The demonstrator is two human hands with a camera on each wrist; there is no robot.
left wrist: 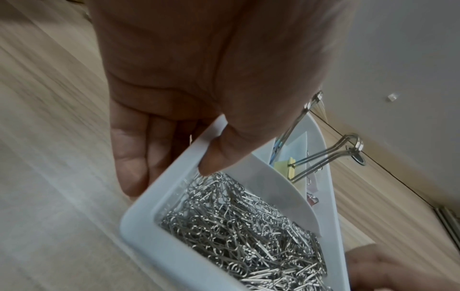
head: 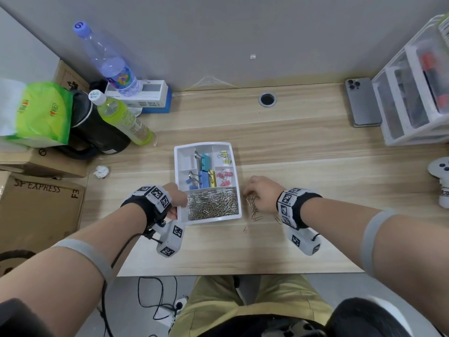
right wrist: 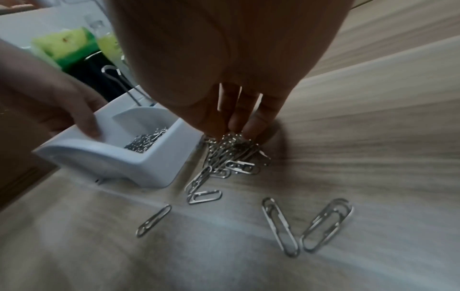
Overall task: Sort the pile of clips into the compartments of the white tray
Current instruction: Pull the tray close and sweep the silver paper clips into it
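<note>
The white tray (head: 201, 144) sits mid-table; its near long compartment is full of silver paper clips (head: 212, 204) (left wrist: 236, 226). Large blue, teal and yellow binder clips (head: 205, 171) fill the middle compartments, and small pink ones (head: 224, 177) and yellow ones (head: 225, 156) lie on the right. My left hand (head: 178, 205) (left wrist: 171, 175) grips the tray's near-left wall (left wrist: 139, 214), thumb inside, fingers outside. Just right of the tray, my right hand (head: 250, 190) (right wrist: 234, 128) pinches a bunch from the loose paper clip pile (head: 252, 206) (right wrist: 224, 155). Single clips (right wrist: 280, 226) lie scattered nearer me.
Two bottles (head: 121, 113), a black bag and cardboard boxes (head: 41, 205) crowd the left. A crumpled paper (head: 101, 171) lies left of the tray. A phone (head: 363, 103), a drawer unit (head: 413, 98) and a game controller (head: 441, 171) stand at the right. A cable hole (head: 267, 99) lies behind.
</note>
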